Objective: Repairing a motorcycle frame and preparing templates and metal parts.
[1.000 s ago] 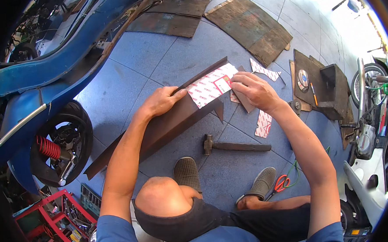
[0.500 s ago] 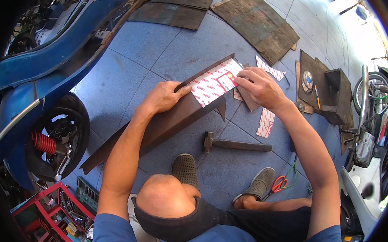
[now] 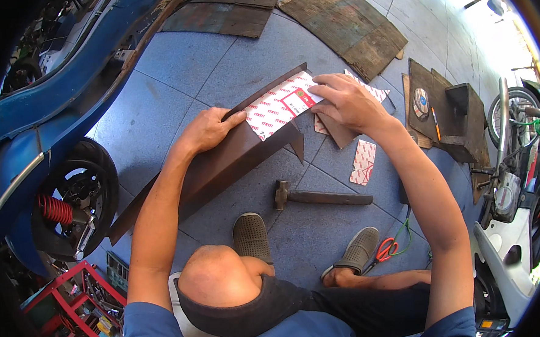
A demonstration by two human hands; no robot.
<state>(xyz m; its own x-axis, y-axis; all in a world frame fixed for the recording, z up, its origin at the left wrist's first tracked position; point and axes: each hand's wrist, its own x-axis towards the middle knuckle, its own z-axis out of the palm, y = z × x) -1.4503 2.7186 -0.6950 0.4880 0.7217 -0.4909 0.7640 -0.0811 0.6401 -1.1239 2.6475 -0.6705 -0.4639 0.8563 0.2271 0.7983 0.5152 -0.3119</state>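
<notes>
A long brown metal channel lies slantwise before me, its far right end raised above the floor. A white card with a red print rests in that end. My left hand is closed round the channel's far edge, thumb on the card's left end. My right hand has its fingers bent over the card's right end, pressing or pinching it there; the exact grip is partly hidden. Beneath that hand, a brown flat piece shows. A loose printed card scrap lies on the floor nearby.
A hammer lies on the tiled floor before my feet, and red-handled scissors beside my right shoe. A dark open box and a motorcycle stand right. Left are a wheel and a red tool rack.
The whole view has shifted slightly, so the channel and floor things appear farther left. My right fingers have moved toward the card's far right corner. My left hand keeps its hold.
</notes>
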